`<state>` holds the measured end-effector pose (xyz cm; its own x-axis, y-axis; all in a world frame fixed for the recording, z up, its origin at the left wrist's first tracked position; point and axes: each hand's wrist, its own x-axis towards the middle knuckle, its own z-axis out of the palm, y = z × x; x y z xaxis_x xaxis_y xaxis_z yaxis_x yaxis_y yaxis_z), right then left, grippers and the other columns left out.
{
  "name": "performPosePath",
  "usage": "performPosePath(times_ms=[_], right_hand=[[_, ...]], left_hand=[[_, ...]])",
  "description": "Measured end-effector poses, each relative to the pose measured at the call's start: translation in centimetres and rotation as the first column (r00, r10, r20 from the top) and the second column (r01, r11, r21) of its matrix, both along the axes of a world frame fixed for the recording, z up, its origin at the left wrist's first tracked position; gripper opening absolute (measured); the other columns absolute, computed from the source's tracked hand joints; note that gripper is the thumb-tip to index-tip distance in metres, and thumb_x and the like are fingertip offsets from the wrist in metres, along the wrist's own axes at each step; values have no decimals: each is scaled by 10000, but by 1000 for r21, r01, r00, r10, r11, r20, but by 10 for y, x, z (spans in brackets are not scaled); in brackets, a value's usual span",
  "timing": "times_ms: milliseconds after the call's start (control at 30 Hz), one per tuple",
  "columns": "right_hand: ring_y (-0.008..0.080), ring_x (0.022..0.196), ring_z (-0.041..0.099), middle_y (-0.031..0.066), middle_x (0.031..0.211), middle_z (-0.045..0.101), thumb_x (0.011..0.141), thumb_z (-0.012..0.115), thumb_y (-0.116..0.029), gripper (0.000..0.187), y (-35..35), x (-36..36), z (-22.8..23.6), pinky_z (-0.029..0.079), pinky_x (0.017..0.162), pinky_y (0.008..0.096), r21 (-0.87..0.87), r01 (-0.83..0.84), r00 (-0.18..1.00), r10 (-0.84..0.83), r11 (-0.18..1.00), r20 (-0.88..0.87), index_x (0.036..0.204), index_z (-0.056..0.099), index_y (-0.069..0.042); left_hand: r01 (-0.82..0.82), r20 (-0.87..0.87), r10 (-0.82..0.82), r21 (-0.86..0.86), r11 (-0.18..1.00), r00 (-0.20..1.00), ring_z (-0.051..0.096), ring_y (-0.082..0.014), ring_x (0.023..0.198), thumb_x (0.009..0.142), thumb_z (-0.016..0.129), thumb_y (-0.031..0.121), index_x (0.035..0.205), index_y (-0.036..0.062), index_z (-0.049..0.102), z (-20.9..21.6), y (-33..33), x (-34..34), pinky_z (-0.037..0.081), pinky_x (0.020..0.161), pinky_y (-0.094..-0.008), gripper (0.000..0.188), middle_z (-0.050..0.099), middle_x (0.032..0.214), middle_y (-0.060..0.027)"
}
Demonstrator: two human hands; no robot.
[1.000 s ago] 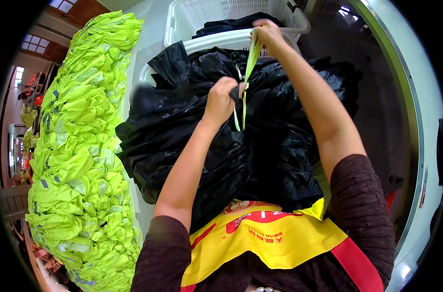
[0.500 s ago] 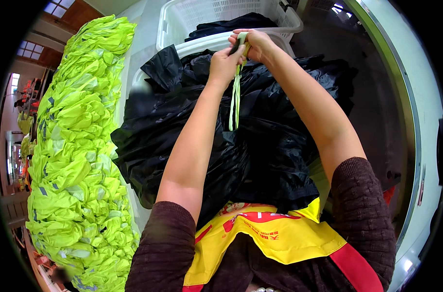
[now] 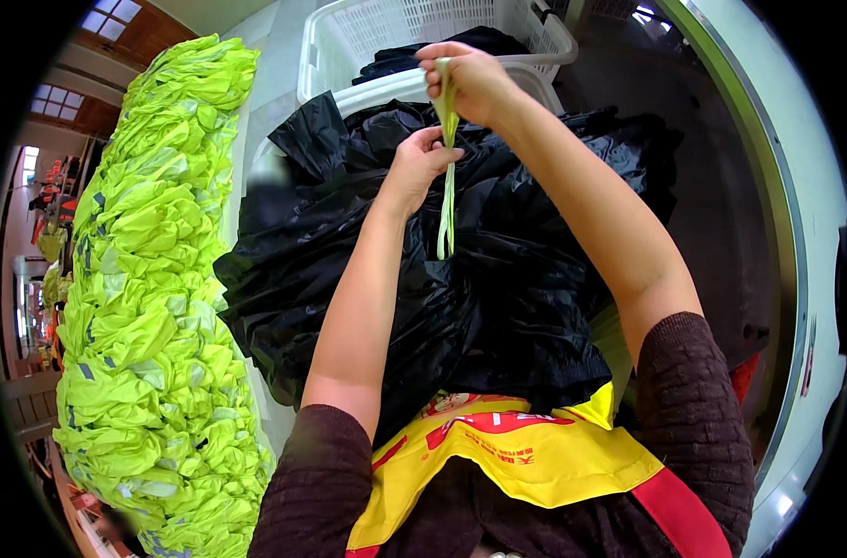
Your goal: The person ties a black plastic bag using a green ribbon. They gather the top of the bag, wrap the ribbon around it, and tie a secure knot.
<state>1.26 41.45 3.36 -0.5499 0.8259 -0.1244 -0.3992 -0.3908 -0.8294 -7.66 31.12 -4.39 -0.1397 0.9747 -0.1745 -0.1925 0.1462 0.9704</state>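
Note:
A narrow yellow-green fabric strip [image 3: 448, 112] hangs over a heap of black shiny cloth [image 3: 349, 260]. My right hand [image 3: 475, 86] pinches the strip near its top, fingers closed. Lower down, my left hand [image 3: 419, 167] is closed around the same strip, thumb against fingers. Below the left hand the pale ends of the strip dangle in front of the black cloth. The cloth is piled over a white basket, whose rim shows behind my hands.
A second white slatted basket [image 3: 423, 23] with dark cloth in it stands beyond. On the left runs a long pile of bright yellow-green garments [image 3: 154, 307] with grey bands. A pale table edge [image 3: 767, 139] curves along the right. A yellow and red apron [image 3: 535, 456] covers my front.
My hands were close together at the strip's top. Now the left has slid down and nearer, while the right has risen slightly, leaving a stretch of strip between them.

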Motion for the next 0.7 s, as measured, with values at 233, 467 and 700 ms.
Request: performPosePath(times_ms=[233,467,700], right_hand=[[267,1284,351,177,1369,385,731,523,-28,712,-17,7,4,383,972,338,462,-573,766,244,677,594,1399,278,-39],[341,956,592,187,1001,633,768,657,-219,377,3,37,-71,457,835,375,590,-708,628,-39,388,778,1081,595,-18],[170,710,578,84,759,638,796,636,-168,200,-13,54,-71,457,691,295,514,-696,663,173,500,729,929,640,-20]], left_hand=[[-144,-363,199,172,974,910,541,-131,648,902,510,254,898,17,665,-20,2,-14,404,596,-275,282,625,736,-48],[-53,-149,58,35,998,987,480,-32,634,922,512,267,1044,70,648,-9,-7,-21,379,595,-174,269,544,706,39],[3,211,63,-301,954,975,530,-66,627,813,659,117,969,40,618,-2,-9,-29,375,518,-165,178,622,776,-25]])
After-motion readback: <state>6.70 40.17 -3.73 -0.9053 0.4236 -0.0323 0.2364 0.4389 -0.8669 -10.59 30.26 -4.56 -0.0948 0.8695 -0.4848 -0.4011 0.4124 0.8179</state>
